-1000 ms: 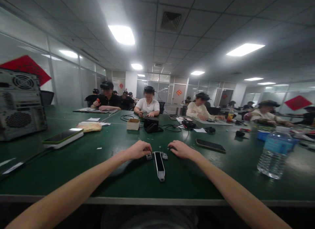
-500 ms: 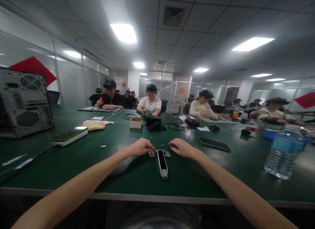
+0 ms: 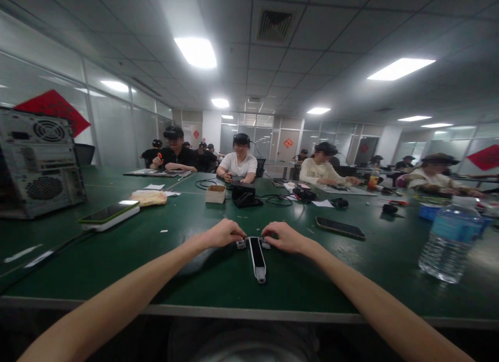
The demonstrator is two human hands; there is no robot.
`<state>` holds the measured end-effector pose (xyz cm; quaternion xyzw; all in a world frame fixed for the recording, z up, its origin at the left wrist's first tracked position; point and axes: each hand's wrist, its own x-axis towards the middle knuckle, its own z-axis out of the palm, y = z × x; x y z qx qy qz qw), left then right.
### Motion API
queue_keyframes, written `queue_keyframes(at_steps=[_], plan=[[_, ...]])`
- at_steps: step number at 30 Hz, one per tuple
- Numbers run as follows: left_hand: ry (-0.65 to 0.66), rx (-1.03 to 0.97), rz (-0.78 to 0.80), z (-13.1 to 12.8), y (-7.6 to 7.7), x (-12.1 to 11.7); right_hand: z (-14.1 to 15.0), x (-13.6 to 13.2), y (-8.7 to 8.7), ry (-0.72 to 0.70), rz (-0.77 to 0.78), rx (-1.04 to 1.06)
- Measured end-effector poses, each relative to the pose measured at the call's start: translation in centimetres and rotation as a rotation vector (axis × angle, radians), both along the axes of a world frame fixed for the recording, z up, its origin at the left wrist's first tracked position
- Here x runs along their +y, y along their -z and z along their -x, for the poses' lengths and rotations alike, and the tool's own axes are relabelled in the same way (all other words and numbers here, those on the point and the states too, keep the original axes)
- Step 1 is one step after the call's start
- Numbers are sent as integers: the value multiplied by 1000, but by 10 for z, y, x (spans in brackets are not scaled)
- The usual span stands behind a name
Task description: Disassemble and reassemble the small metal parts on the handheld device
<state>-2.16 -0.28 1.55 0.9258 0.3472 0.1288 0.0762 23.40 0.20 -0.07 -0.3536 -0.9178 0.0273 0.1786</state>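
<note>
On the green table in front of me lies a slim white device with a long black face (image 3: 258, 255), its narrow end pointing towards me. Small grey pieces sit at both sides of its far end, a left piece (image 3: 240, 244) and a right piece (image 3: 265, 245). My left hand (image 3: 226, 232) has its fingertips pinched together by the left piece. The fingers of my right hand (image 3: 284, 237) are likewise closed together at the right piece. Whatever is between the fingertips of either hand is too small to make out. A tiny bit (image 3: 258, 229) lies just beyond the device.
A phone (image 3: 340, 228) lies to the right, with a water bottle (image 3: 450, 242) further out. Ahead are a small open box (image 3: 215, 194) and a black case (image 3: 245, 194) with cables. On the left are a green-edged device (image 3: 111, 215) and a computer case (image 3: 41, 164). Several people sit opposite.
My right hand has moved left, its fingers coming in to the right grey piece. My left hand has barely shifted, and the white device lies where it was.
</note>
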Motion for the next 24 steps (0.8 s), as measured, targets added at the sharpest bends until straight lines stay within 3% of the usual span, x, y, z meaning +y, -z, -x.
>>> queue_keyframes(at_steps=[16,24], plan=[[-95,-131,189,-2,3,1,3,-8,-6,0,61,4],[-141,-158,131,-4,2,-3,4,-6,-3,-17,27,12]])
